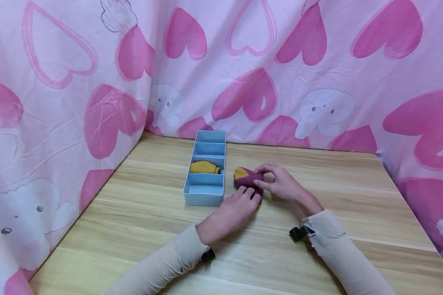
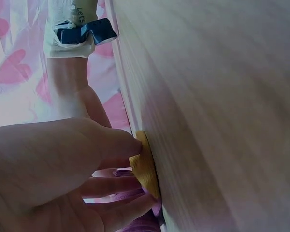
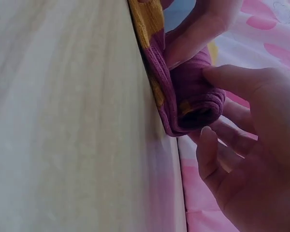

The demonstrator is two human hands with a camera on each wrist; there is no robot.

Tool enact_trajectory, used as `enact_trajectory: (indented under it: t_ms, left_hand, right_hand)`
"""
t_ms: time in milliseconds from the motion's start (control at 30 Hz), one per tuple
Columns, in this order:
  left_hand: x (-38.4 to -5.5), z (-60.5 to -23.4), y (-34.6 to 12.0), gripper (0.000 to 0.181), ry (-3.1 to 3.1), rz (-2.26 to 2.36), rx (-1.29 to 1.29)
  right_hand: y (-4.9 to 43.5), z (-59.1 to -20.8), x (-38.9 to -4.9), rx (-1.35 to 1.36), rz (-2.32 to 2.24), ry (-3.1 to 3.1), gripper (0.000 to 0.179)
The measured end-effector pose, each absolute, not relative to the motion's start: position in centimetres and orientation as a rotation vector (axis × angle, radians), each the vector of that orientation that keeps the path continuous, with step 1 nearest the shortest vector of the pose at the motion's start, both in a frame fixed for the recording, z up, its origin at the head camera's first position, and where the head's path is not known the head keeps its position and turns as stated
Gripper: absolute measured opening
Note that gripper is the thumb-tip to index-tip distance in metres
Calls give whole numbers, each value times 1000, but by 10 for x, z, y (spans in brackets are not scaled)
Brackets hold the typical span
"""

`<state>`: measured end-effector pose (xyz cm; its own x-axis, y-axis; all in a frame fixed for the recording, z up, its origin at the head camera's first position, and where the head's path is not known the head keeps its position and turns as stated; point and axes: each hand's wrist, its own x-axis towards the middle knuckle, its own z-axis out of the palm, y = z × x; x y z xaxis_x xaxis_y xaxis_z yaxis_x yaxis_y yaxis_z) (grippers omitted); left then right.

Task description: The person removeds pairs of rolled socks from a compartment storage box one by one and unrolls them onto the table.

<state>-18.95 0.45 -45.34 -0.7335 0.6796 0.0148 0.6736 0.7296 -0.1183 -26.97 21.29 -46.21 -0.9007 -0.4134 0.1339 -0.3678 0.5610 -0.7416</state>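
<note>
A maroon sock (image 1: 248,179) with mustard patches lies partly rolled on the table, just right of a light blue divided box. My right hand (image 1: 282,184) holds the roll from its far right side, thumb and fingers around it. In the right wrist view the roll (image 3: 195,99) shows its coiled end, with a flat layer still under it against the wood. My left hand (image 1: 240,207) is at the near side, fingers bent over the sock. The left wrist view shows its thumb and fingertips pinching a mustard part (image 2: 146,166) close to the tabletop.
The light blue box (image 1: 204,200) has several compartments in a row. A folded mustard sock (image 1: 204,167) sits in the second compartment from the near end. Pink heart-patterned cloth (image 1: 243,90) hangs along the back and sides of the wooden table (image 1: 147,229).
</note>
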Motion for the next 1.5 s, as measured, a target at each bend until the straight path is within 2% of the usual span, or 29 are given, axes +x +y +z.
enact_trajectory:
  t_ms: [100,300,600,833,1033,1267,1500]
  left_hand:
    - [-189,-453,2,33,-2856,163,-1115]
    - [-188,-452,0,36,-2861,196,-1115]
    - [-185,-456,4,31,-2774,256,-1139]
    - [-185,-456,3,35,-2765,287,-1152]
    - [-183,-453,2,29,-2769,238,-1149]
    - [-182,-453,2,22,-2752,230,-1141]
    - [-183,-452,2,30,-2784,212,-1147]
  right_hand:
    - [209,-463,-270,-759,-1304,2720,28]
    - [204,-462,-270,-830,-1254,2758,16]
    - [209,-463,-267,-819,-1096,2837,30]
    - [206,-463,-269,-766,-1044,2939,29]
    - [206,-460,-272,-797,-1110,2913,32]
    - [207,-460,-274,-804,-1131,2899,19]
    - [209,-460,-275,-734,-1132,2889,22]
